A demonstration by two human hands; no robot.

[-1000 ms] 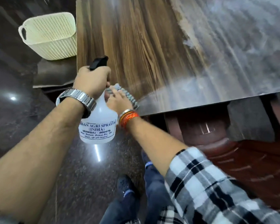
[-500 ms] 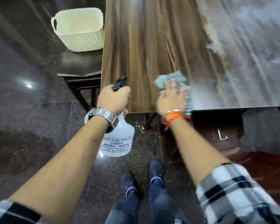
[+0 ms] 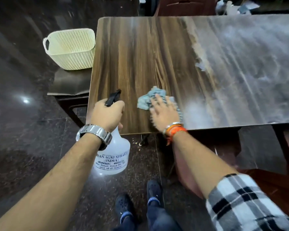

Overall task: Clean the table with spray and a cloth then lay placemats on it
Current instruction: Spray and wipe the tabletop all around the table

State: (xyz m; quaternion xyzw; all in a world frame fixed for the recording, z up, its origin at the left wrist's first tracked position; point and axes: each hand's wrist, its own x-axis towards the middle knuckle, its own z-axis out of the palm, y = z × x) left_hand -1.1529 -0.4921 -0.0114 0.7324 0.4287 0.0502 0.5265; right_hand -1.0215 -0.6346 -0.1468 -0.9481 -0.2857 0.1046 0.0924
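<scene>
My right hand [image 3: 163, 112], fingers spread flat, presses the crumpled blue-grey cloth [image 3: 148, 100] on the brown wood-grain counter [image 3: 140, 55], lower centre; my left hand [image 3: 108, 114] grips the translucent white spray bottle [image 3: 114, 155] by its neck. Wiping step, I judge: next, sweep right over the hazy patch [image 3: 249, 72].

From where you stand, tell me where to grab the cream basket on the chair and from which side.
Take the basket by the handle slot cut into its left end wall, coming from the left and above. It stands upright, open-topped, on the chair seat, and its right end sits close against the table edge, leaving fingers little room there.
</scene>
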